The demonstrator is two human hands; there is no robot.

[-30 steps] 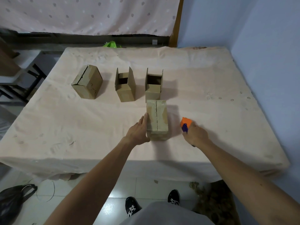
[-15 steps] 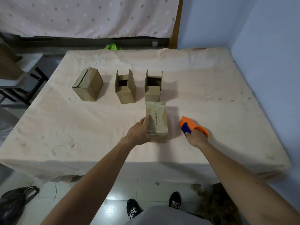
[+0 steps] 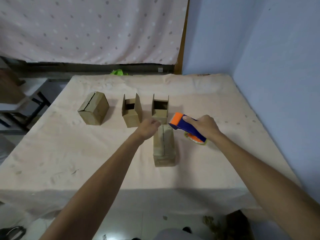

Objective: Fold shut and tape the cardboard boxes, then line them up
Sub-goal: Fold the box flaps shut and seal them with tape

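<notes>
Position ref.: near box (image 3: 164, 148) sits on table (image 3: 86, 161), flaps folded shut, long axis pointing straight away from person. Seam (image 3: 163, 141) runs along that axis, end to end. No tape can be made out on it.

Right hand (image 3: 206, 127) is clamped round tape dispenser (image 3: 186, 126), thumb on top. Orange nose of tape dispenser is just beside far-right corner of near box, to the right of seam; handle angles back to the right. Height above table is hard to judge. Coming move, by est.: nose shifts left onto far end of seam, then pulls toward person along long axis. Offset is mainly sideways, and right hand is the nearer one for it.

Left hand (image 3: 149, 128) is at far-left corner of near box. Fingers are blurred: cannot tell if apart or curled, or if touching cardboard.

Back row: tilted box (image 3: 93, 109) is closed w/ seam showing; middle box (image 3: 131, 112) and right box (image 3: 160, 108) have flaps up. Right box stands just behind near box, close to nose: bump risk, by est.

Hidden: tape roll (image 3: 195, 140) is mostly behind handle; blade and free tape end not visible. Far end face of near box is out of sight.
</notes>
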